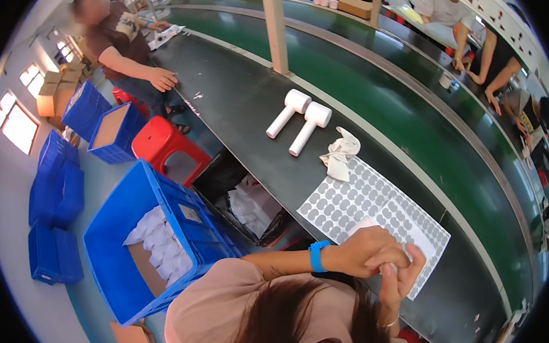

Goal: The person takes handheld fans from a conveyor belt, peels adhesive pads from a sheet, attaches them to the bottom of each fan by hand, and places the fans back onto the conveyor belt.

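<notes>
My left hand (366, 251), a blue band at its wrist, is closed with its fingers curled in. A white edge (362, 224) shows just above it; what it belongs to is hidden. Touching it, my right hand (399, 274) has thumb and forefinger bent together, and anything between them is too small to make out. Under and beyond both hands lies a white sheet of grey rounded stickers (348, 194). A crumpled off-white cloth (340, 153) rests on its far corner. Farther off, two white hair-dryer-shaped plastic pieces (289, 113) (312, 128) lie side by side on the black table (228, 101).
A blue crate (112, 250) with white wrapped pieces stands at my left. Beside it are a black-lined bin (248, 207) and a red stool (164, 141). A co-worker (116, 45) stands at the far left. Beyond a post (274, 28) runs a green conveyor (379, 77).
</notes>
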Demonstrator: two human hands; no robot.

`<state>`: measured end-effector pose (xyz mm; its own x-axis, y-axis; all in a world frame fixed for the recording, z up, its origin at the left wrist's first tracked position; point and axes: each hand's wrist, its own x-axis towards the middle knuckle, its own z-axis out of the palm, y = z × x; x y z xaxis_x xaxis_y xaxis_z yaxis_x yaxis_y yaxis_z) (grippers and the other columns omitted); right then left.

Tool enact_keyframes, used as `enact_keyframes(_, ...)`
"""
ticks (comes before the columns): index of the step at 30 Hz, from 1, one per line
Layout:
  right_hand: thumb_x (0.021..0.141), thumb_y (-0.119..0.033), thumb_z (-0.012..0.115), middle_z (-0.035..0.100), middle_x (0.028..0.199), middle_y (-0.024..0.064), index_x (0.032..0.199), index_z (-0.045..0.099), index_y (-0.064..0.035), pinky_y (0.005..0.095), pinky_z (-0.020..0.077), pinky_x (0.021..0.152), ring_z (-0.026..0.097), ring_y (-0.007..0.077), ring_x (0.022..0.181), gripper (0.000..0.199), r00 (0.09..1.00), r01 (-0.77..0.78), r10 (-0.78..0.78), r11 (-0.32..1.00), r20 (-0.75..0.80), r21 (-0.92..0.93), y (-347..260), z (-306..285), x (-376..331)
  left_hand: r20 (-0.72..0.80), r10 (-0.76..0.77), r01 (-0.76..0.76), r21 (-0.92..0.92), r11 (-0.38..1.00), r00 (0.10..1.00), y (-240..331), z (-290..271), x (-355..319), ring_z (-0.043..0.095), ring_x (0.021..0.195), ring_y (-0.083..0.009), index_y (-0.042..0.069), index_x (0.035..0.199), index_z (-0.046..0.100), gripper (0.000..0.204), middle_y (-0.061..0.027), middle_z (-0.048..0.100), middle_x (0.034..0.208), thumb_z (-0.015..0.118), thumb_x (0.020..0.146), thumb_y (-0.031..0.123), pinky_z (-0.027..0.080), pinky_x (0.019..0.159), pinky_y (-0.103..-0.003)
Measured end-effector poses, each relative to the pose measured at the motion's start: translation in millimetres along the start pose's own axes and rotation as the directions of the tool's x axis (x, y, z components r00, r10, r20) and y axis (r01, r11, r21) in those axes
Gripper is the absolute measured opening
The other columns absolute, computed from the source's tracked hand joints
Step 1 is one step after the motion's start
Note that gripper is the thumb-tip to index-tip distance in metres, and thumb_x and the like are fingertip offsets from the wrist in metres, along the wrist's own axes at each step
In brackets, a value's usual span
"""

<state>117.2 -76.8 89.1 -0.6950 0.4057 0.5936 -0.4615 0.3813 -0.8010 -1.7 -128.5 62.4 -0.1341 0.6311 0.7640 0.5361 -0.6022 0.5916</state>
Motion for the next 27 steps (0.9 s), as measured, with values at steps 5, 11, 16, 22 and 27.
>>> enact_keyframes(5, 0.087, 0.003, 0.046, 0.065, 0.089, 0.0188, 0.131, 0.022, -0.0040, 0.0336, 0.0432, 0.080, 0.059, 0.0235, 0.081, 0.050, 0.989, -0.022, 0.014, 0.999, 0.150, 0.046, -9, -3, -7, 0.080, 0.033, -0.031, -0.026, 0.999, 0.996, 5, -2, -4, 0.052, 0.063, -0.0246, 0.015, 0.078, 0.062, 0.013, -0.0036, 0.052, 0.072, 0.063, 0.066, 0.013, 0.041, 0.058, -0.035)
enact_keyframes(11, 0.090, 0.003, 0.045, 0.064, 0.095, 0.0209, 0.130, 0.025, -0.0014, 0.0325, 0.0446, 0.080, 0.059, 0.0212, 0.083, 0.045, 0.989, -0.052, 0.044, 0.997, 0.142, 0.053, 0, -17, -28, 0.168, 0.099, -0.102, 0.012, 0.995, 0.981, 1, -4, -1, 0.053, 0.064, -0.0248, 0.013, 0.079, 0.064, 0.011, -0.0043, 0.054, 0.071, 0.064, 0.067, 0.013, 0.042, 0.057, -0.035)
enact_keyframes(16, 0.091, 0.004, 0.040, 0.060, 0.108, 0.0224, 0.132, 0.025, -0.0001, 0.0354, 0.0441, 0.083, 0.058, 0.0245, 0.090, 0.044, 0.992, -0.015, 0.003, 0.995, 0.124, 0.097, -3, -3, 8, 0.064, -0.033, 0.043, -0.159, 0.986, 0.997, -6, -3, 1, 0.057, 0.065, -0.0263, 0.011, 0.076, 0.065, 0.011, -0.0055, 0.060, 0.072, 0.066, 0.066, 0.006, 0.044, 0.058, -0.036)
enact_keyframes(22, 0.087, 0.009, 0.039, 0.054, 0.121, 0.0226, 0.138, 0.020, -0.0006, 0.0399, 0.0366, 0.094, 0.050, 0.0291, 0.108, 0.055, 0.973, 0.006, -0.037, 0.991, 0.230, 0.134, -5, -9, 17, 0.047, -0.034, 0.038, -0.079, 0.996, 0.998, -7, -13, 8, 0.058, 0.067, -0.0262, 0.015, 0.079, 0.066, 0.018, -0.0041, 0.061, 0.075, 0.065, 0.065, 0.004, 0.043, 0.059, -0.034)
enact_keyframes(27, 0.082, 0.007, 0.044, 0.049, 0.128, 0.0239, 0.141, 0.017, -0.0029, 0.0404, 0.0304, 0.103, 0.047, 0.0290, 0.120, 0.065, 0.982, -0.137, 0.114, 0.978, 0.147, 0.155, 6, -14, 8, 0.039, -0.317, 0.320, -0.074, 0.945, 0.947, -9, -28, 3, 0.059, 0.065, -0.0165, 0.005, 0.079, 0.061, 0.013, -0.0062, 0.060, 0.072, 0.068, 0.070, -0.001, 0.046, 0.057, -0.029)
